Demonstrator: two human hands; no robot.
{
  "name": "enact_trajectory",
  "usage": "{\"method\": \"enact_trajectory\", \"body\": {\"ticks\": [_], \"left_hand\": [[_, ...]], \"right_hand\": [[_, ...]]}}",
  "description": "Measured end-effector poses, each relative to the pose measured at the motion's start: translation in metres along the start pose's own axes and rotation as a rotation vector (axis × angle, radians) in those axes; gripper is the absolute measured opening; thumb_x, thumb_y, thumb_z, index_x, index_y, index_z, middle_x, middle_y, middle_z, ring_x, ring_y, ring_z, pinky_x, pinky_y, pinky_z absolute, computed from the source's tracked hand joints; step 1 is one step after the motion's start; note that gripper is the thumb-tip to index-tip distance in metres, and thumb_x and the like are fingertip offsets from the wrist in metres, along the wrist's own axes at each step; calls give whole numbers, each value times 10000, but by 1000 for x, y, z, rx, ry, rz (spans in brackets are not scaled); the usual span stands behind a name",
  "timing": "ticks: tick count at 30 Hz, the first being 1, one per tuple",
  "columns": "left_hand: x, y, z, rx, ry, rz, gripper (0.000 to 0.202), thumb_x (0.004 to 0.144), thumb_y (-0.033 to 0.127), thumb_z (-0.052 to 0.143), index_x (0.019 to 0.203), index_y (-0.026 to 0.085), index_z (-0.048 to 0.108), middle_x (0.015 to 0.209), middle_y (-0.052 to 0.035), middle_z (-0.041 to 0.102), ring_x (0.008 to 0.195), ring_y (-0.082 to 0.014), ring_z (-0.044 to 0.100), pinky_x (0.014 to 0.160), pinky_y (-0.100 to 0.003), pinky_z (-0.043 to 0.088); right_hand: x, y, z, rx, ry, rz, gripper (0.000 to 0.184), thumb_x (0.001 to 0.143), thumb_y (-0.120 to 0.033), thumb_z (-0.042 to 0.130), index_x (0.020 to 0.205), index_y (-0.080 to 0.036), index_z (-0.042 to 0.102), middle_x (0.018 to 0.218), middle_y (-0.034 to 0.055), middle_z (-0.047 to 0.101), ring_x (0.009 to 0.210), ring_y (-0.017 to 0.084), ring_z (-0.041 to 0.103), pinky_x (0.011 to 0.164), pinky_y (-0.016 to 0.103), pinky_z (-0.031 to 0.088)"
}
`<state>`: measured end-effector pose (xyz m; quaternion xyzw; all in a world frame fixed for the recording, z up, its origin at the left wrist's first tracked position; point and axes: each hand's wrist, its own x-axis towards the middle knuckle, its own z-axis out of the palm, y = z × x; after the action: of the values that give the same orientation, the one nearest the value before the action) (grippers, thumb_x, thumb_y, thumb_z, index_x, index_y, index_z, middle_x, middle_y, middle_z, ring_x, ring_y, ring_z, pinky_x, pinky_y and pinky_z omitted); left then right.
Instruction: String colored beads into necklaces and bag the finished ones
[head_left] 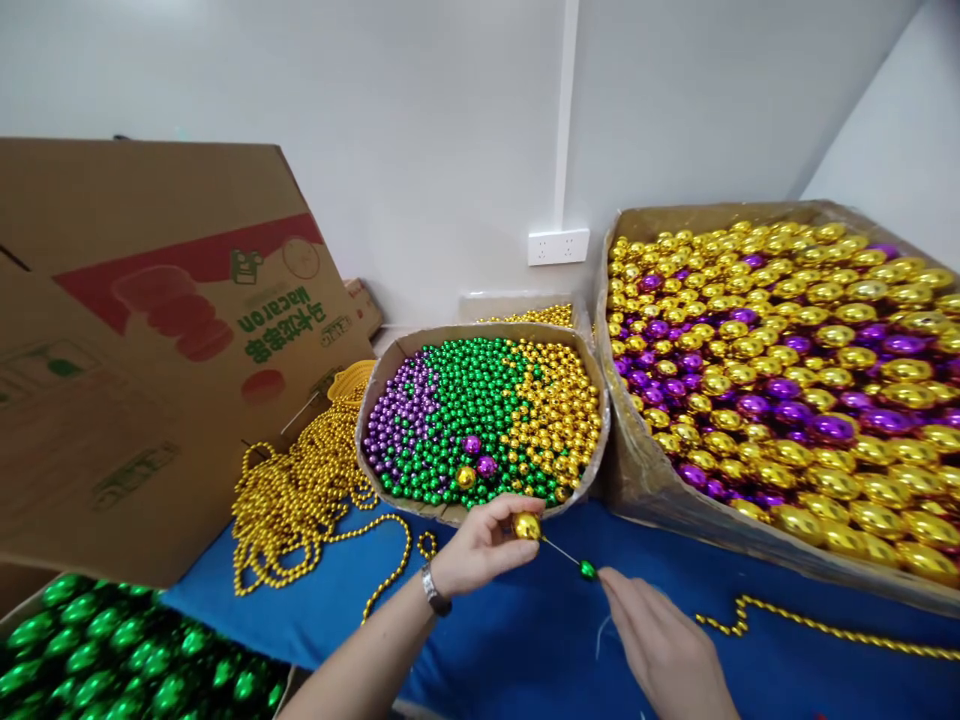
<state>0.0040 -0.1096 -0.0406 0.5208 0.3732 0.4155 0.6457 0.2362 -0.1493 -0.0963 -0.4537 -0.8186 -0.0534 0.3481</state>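
My left hand (491, 548) pinches a large shiny gold bead (526, 526) between thumb and fingers, just in front of the bead box. From that bead a thin thread or needle (562, 551) runs down to a small green bead (587, 570). At the green bead, my right hand (660, 640) has its fingertips pressed together; they hide most of what they grip. A loose pale thread end (600, 636) hangs below the right fingers. Behind both hands, the cardboard box (480, 515) holds small purple, green and gold beads, with a few larger ones on top.
A large carton (637, 470) of gold and purple balls stands at the right. Gold bead strings (300, 500) pile up on the blue cloth (510, 640) at left, and another gold string (840, 630) lies right. A printed carton (150, 350) leans above green balls (112, 640).
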Motion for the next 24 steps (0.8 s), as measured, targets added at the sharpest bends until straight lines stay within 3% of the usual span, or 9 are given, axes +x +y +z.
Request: {"method": "enact_trajectory", "body": {"ticks": [6, 10, 13, 18, 20, 22, 24], "left_hand": [[-1, -11, 14, -269, 172, -4, 434, 641, 239, 781, 1028, 183, 592, 989, -65, 627, 788, -129, 569, 680, -249, 497], [-2, -17, 19, -345, 194, -53, 404, 623, 260, 793, 959, 161, 592, 941, -70, 643, 742, -122, 579, 642, -232, 481], [-5, -21, 24, -250, 187, -47, 414, 607, 222, 804, 956, 167, 588, 955, -60, 644, 758, -111, 576, 672, -226, 469], [-12, -21, 27, -96, 36, -25, 454, 640, 242, 780, 1042, 175, 580, 1042, -84, 626, 833, -136, 592, 716, -250, 477], [-15, -17, 23, -4, 25, -10, 469, 675, 272, 752, 1096, 178, 568, 1097, -104, 608, 881, -164, 599, 719, -263, 490], [-18, -12, 14, 118, 73, 31, 415, 731, 299, 700, 1105, 173, 571, 1100, -114, 612, 908, -182, 604, 726, -274, 499], [-17, -5, -2, 300, 203, 106, 302, 793, 313, 628, 1054, 163, 598, 1021, -104, 646, 870, -177, 616, 728, -279, 504]], "right_hand": [[-3, -5, 1, 270, -56, 121, 294, 953, -300, 338, 1043, -205, 601, 851, 59, 629, 640, 110, 654, 551, 162, 516], [-4, -8, -4, 444, -152, 180, 246, 942, -266, 382, 1076, -221, 584, 822, 31, 615, 591, 92, 629, 590, 159, 519], [-4, -11, -1, 404, -97, 157, 247, 942, -271, 386, 1069, -216, 590, 799, 33, 614, 644, 111, 639, 611, 174, 516], [-3, -11, 3, 410, -66, 110, 237, 941, -285, 392, 1056, -210, 585, 803, 39, 622, 695, 124, 646, 628, 179, 512], [-3, -10, 2, 412, -46, 103, 231, 939, -292, 399, 1048, -213, 586, 806, 39, 626, 706, 129, 649, 638, 183, 515], [-3, -8, 0, 403, -39, 102, 233, 938, -305, 404, 1050, -219, 589, 804, 39, 630, 701, 131, 651, 634, 184, 518], [-4, -6, -1, 391, -31, 102, 242, 938, -322, 405, 1047, -222, 597, 797, 39, 637, 689, 131, 653, 620, 180, 521]]}}
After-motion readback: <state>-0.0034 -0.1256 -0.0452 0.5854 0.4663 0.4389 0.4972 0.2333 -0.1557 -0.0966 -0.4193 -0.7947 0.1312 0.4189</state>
